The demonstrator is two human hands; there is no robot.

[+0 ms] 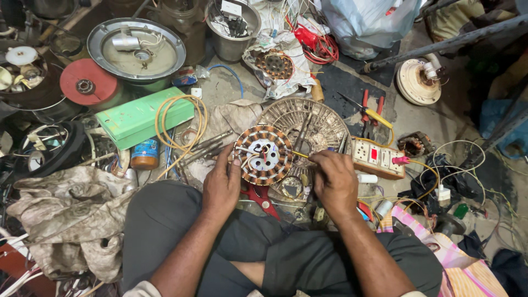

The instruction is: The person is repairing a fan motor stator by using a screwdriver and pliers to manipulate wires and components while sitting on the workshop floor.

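The copper-wound stator (263, 154) lies flat on a round metal fan housing (324, 124) on the floor, just beyond the person's crossed legs, so its coils face up. The left hand (221, 184) steadies its near-left rim, fingers spread against it. The right hand (334, 179) has its fingers closed on a thin yellow-handled tool (300, 155) whose tip reaches the windings; the tip itself is too small to make out, and the handle is hidden in the fist

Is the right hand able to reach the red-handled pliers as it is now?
Probably yes: the pliers lie uncovered on the floor beyond the right hand, but that hand already holds a thin yellow tool.
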